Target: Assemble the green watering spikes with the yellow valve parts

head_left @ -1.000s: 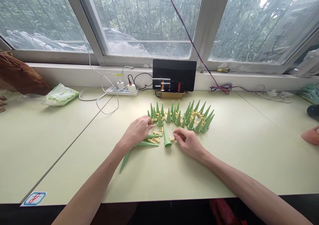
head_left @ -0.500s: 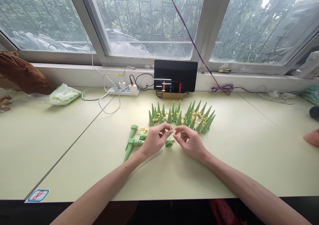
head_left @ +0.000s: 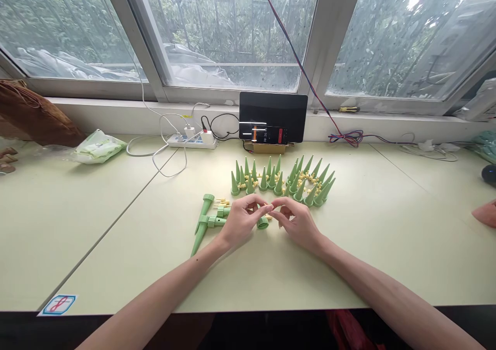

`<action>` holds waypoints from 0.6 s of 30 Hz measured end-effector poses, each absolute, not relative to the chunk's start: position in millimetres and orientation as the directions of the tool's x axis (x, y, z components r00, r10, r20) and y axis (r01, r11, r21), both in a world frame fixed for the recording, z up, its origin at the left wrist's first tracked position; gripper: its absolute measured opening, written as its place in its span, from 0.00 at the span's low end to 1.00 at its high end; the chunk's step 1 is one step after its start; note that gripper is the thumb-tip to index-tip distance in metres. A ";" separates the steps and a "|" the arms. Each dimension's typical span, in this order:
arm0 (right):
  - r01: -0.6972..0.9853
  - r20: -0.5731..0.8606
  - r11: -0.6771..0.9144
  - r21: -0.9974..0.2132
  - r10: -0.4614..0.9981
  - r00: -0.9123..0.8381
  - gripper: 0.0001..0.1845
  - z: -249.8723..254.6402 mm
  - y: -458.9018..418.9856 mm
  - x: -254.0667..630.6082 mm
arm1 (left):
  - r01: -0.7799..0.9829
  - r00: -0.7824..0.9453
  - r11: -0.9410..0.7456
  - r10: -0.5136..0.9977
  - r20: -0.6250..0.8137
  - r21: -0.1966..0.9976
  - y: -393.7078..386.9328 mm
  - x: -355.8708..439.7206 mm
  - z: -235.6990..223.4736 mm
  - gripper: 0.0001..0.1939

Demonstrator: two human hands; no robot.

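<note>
Pale tabletop (head_left: pixel 329 283) — hands (head_left: pixel 242 219) (head_left: pixel 296 221) meet near green spikes (head_left: pixel 278 185).

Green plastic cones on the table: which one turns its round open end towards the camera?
The partly covered cone visible between the left hand and right hand: its dark round mouth faces us. The other cones stand point-up or lie farther left, mouths unseen.

Over the worktop (head_left: pixel 135 257), the left hand (head_left: pixel 240 219) pinches what looks like a small yellow piece (head_left: pixel 266 204) in its grip, and the right hand (head_left: pixel 297 222) meets it at the fingertips. Partly hidden behind them lies a green spike (head_left: pixel 262 223), open end toward the person. Beyond, green cones (head_left: pixel 278 186) stand upright with yellow fittings (head_left: pixel 308 177) among them. Other spikes (head_left: pixel 200 231) lie to the left. A phone (head_left: pixel 268 135) leans before a dark tablet (head_left: pixel 273 109).
</note>
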State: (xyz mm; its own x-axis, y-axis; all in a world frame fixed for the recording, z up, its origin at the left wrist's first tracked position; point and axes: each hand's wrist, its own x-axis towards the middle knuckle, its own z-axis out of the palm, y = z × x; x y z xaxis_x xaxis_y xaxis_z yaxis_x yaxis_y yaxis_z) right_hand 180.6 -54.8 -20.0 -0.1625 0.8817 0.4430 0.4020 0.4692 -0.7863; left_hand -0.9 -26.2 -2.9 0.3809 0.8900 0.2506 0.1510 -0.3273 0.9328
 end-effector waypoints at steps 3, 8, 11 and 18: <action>0.381 0.443 0.470 -0.796 0.882 -0.161 0.08 -21.3 -55.5 180.7 | 0.186 0.371 -0.336 0.894 0.251 0.923 -26.0 -1.2 -2.6 0.15; 0.397 0.485 0.497 -0.772 0.864 -0.138 0.09 -20.3 -56.2 180.3 | 0.326 0.339 -0.441 0.880 0.332 0.836 -25.3 -1.4 -3.3 0.18; 0.424 0.503 0.482 -0.767 0.862 -0.071 0.08 -19.2 -55.6 180.7 | 0.436 0.365 -0.499 0.859 0.359 0.749 -26.3 -1.6 -3.8 0.19; 0.432 0.500 0.442 -0.786 0.866 0.023 0.07 -17.7 -54.9 182.1 | 0.656 0.489 -0.544 0.834 0.254 0.524 -29.1 -3.2 -4.1 0.16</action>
